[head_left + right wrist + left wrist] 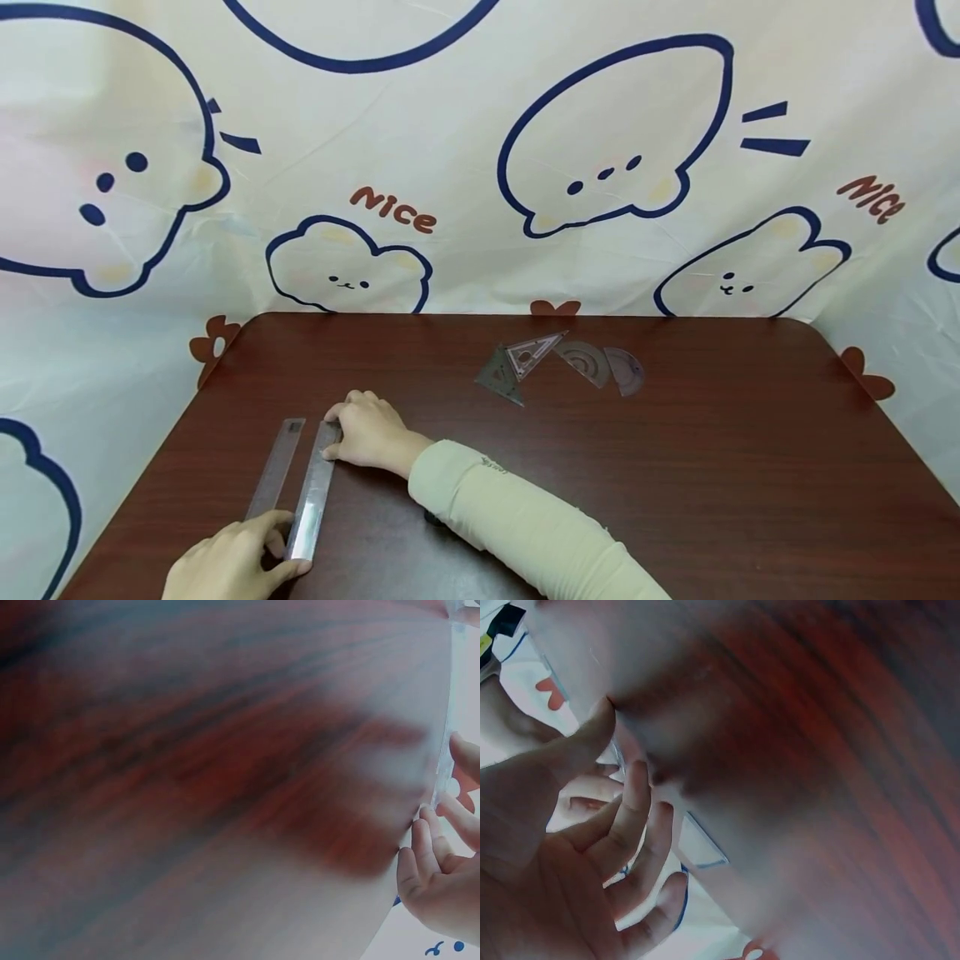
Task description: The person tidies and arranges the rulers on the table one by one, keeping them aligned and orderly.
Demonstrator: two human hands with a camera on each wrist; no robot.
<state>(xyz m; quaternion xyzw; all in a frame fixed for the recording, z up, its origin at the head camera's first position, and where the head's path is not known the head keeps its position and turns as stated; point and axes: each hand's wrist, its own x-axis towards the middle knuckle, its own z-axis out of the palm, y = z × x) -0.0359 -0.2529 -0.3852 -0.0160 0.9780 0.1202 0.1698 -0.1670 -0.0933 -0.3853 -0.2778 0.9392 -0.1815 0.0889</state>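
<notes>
A shiny straight ruler (pixel 312 496) lies lengthwise on the left part of the brown table in the head view. My right hand (pixel 367 429) pinches its far end between thumb and fingers. At the near end, my left hand (pixel 228 558) holds the ruler, thumb on the right edge and fingers at the left. A second, clear ruler (pixel 277 465) lies just left of it, nearly parallel, its near end hidden behind my left hand. The left wrist view shows the left fingers (pixel 634 799) bent over the tabletop; in the right wrist view the right fingers (pixel 424 851) touch down at the ruler.
Toward the back of the table (pixel 712 467) lie a dark set square (pixel 501 379), a clear set square (pixel 531 354) and two protractors (pixel 585 360), close together. A small black object (pixel 432 518) shows partly under the right sleeve (pixel 525 521). Printed white cloth (pixel 465 150) surrounds the table.
</notes>
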